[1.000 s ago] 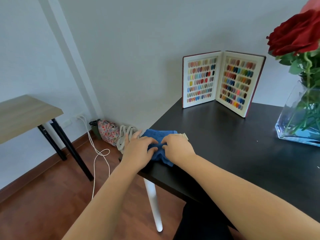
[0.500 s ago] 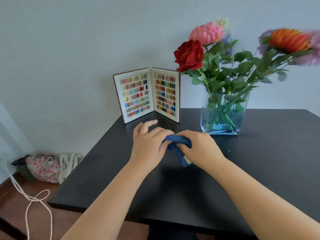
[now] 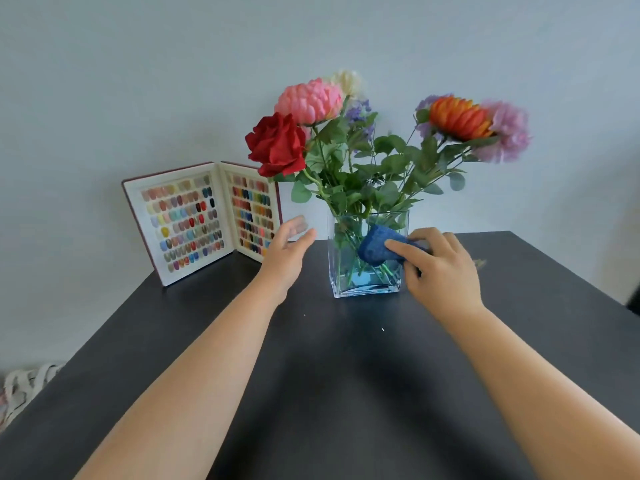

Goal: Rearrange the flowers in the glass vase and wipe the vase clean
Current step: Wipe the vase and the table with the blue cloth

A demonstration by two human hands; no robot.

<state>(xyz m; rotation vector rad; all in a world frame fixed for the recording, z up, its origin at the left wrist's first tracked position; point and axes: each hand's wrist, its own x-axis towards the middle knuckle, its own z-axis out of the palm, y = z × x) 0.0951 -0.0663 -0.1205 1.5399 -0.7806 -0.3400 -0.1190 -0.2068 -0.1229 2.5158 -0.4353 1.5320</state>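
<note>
Right hand (image 3: 441,268) presses blue cloth (image 3: 379,248) against vase (image 3: 346,271).

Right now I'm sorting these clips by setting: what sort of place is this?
Probably a small nail salon or home workspace: a nail colour chart stands open on a black table, beside a vase of flowers.

The vase (image 3: 367,258) is clear, smooth glass — glossy, catching light at its thick base; the blue cloth (image 3: 379,247) looks nubbly, a matt terry weave; the black table (image 3: 346,393) is smooth, matt; the flowers (image 3: 346,133) look like soft fabric petals.
</note>
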